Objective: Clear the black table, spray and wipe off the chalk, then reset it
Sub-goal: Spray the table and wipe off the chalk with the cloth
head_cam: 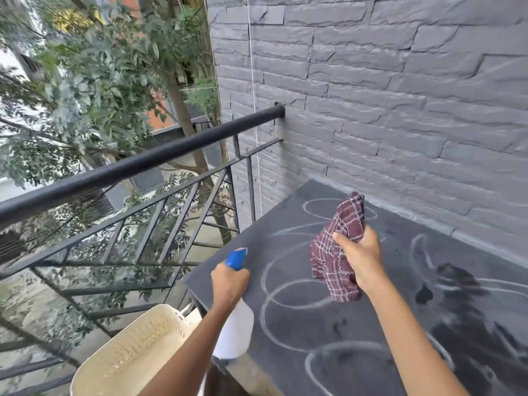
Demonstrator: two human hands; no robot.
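Balcony desk is covered in chalk loops, with wet smears at right. Left grip clenches the spray bottle by its neck, probably light, slick plastic. Right grip bunches the soft checked cloth above the desk.

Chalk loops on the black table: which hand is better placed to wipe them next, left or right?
Probably the right. The right hand grips the checked cloth above the chalk loops, while the left hand holds the spray bottle at the left edge of the table.
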